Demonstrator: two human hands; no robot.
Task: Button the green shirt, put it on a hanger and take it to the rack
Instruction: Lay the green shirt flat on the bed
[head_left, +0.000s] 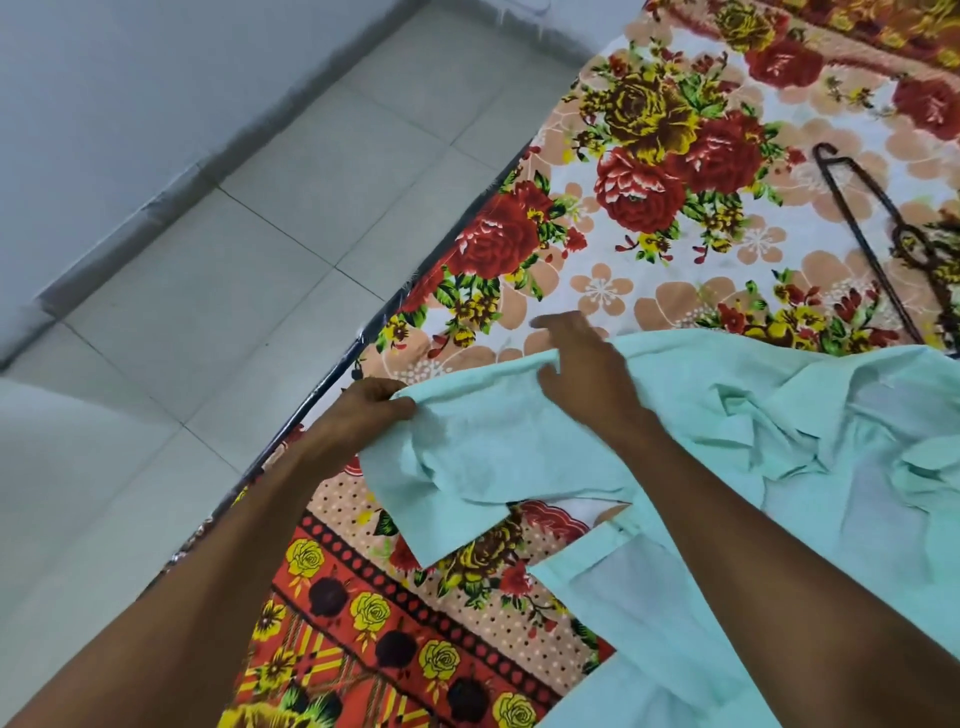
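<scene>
The pale green shirt (737, 447) lies crumpled and unbuttoned on a bed with a floral sheet (649, 171). My left hand (371, 410) pinches the shirt's left edge in closed fingers. A little to the right, my right hand (582, 364) grips the upper edge of the same cloth, its index finger sticking out. A dark hanger (865, 228) lies on the sheet beyond the shirt, at the right, partly cut off by the frame. No buttons are visible.
The bed's dark edge (332, 371) runs diagonally from lower left to upper right. Left of it is a grey tiled floor (260, 234), with a pale wall (93, 93) at the far left. No rack is in view.
</scene>
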